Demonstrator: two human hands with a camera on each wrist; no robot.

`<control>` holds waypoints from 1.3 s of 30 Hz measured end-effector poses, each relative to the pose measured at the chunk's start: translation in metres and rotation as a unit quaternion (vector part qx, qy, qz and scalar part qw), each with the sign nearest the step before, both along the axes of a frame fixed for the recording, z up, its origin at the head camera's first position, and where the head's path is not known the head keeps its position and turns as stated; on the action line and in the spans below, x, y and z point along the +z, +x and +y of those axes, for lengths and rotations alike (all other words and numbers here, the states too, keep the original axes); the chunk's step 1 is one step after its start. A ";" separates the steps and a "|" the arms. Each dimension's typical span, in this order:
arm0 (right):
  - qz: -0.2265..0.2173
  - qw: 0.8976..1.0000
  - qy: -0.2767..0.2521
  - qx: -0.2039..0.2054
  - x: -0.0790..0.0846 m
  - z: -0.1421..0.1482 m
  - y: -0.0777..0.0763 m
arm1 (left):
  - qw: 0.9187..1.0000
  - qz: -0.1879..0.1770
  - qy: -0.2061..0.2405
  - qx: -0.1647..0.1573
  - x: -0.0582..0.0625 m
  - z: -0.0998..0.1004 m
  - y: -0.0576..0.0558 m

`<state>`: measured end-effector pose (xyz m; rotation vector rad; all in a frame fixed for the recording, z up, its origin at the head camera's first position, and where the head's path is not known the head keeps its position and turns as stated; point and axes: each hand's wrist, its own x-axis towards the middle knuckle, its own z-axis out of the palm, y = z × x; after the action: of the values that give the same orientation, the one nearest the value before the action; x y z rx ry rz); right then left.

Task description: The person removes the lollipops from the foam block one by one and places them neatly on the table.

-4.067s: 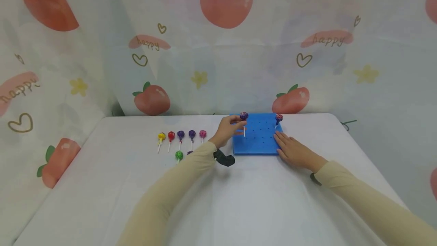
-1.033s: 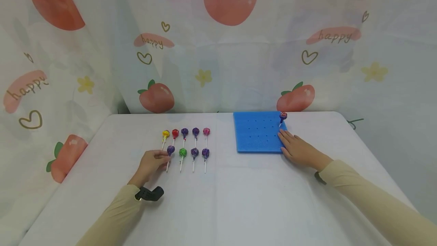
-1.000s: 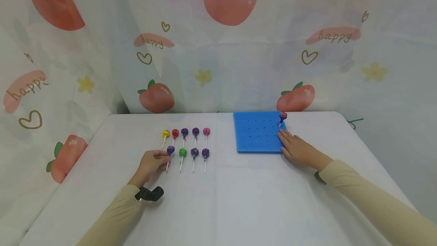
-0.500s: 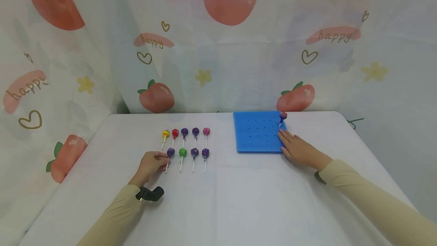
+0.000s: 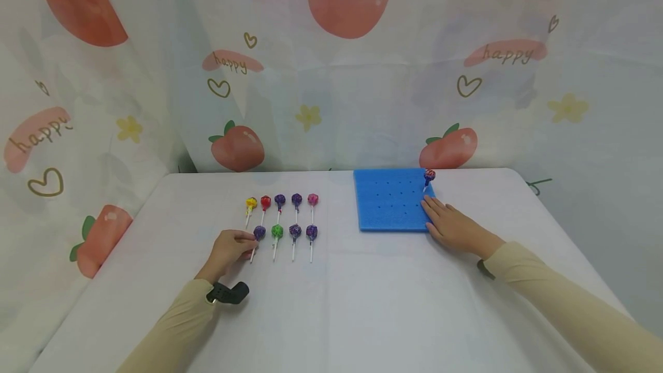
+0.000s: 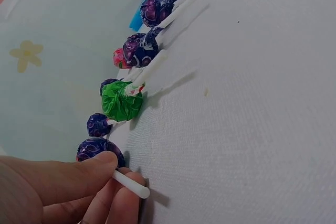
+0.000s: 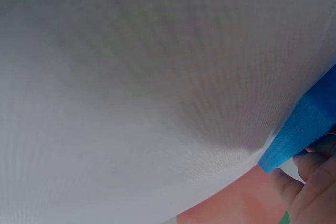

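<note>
My left hand (image 5: 231, 249) pinches a purple-wrapped lollipop (image 5: 259, 232) just under its head, at the left end of the front row on the table. In the left wrist view the thumb lies across that lollipop's (image 6: 94, 147) neck, and its white stick (image 6: 132, 184) pokes out past the fingers. A green lollipop (image 5: 277, 231) lies just to the right, followed by two purple ones (image 5: 295, 231). My right hand (image 5: 452, 228) rests with extended fingers on the right edge of a blue foam board (image 5: 393, 220) with small holes. One dark lollipop (image 5: 429, 176) stands upright at the board's back right corner.
Behind the front row lies another row: a yellow lollipop (image 5: 251, 202), a red one (image 5: 266, 201), two purple ones (image 5: 280, 200) and a pink one (image 5: 313, 199). A white cloth covers the table (image 5: 331, 304). A printed curtain (image 5: 342, 102) hangs behind it.
Some seconds ago my left hand held a purple lollipop over the board; it has since moved left to the front row with it. Lately that lollipop has lowered slightly. My right hand stays put.
</note>
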<state>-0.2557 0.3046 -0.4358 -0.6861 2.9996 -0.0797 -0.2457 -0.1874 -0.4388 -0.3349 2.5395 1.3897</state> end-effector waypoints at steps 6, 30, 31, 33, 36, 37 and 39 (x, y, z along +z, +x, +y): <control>0.001 1.000 0.000 -0.001 0.001 0.000 0.001 | 1.000 -0.008 -0.011 0.000 -0.001 -0.001 -0.002; 0.002 1.000 0.005 -0.003 0.001 0.000 -0.001 | 0.991 0.044 -0.122 -0.029 0.001 0.000 0.001; 0.002 1.000 0.005 -0.003 0.001 0.000 0.000 | 0.991 0.044 -0.122 -0.029 0.001 0.000 0.001; 0.004 1.000 0.005 -0.003 0.001 0.000 0.000 | 0.991 0.040 -0.120 -0.030 0.001 0.000 0.001; 0.005 1.000 0.005 -0.002 0.001 -0.001 0.001 | 0.992 0.034 -0.118 -0.030 0.002 0.000 0.001; 0.005 1.000 0.006 -0.002 0.001 -0.001 0.001 | 0.992 0.032 -0.118 -0.030 0.002 0.000 0.001; 0.007 1.000 0.006 -0.001 0.002 -0.002 0.002 | 0.992 0.030 -0.119 -0.029 0.003 -0.001 0.001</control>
<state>-0.2539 0.3029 -0.4343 -0.6840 3.0111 -0.0579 -0.2445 -0.1884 -0.4362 -0.2614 2.7458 1.0947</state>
